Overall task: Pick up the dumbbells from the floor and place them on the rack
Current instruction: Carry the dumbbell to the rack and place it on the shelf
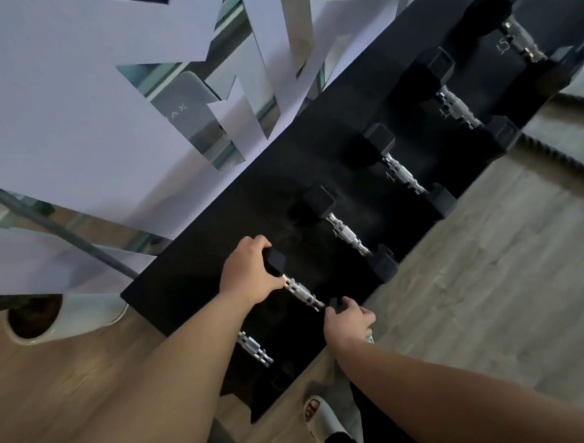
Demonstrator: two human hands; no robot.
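A black hex dumbbell [302, 293] with a knurled chrome handle lies on the top shelf of the black rack [192, 279], at its near left end. My left hand [251, 273] grips its far head and my right hand [350, 319] grips its near head. Several more black dumbbells sit in a row along the same shelf, the closest one [348, 235] just to the right. Another dumbbell handle [256, 349] shows on a lower shelf, partly hidden under my left forearm.
A white pot [70, 318] stands on the wood floor left of the rack. A mirrored wall [191, 101] with pale panels runs behind the rack. A thick rope [562, 156] lies on the floor at right. My sandalled foot [321, 417] is beside the rack's near corner.
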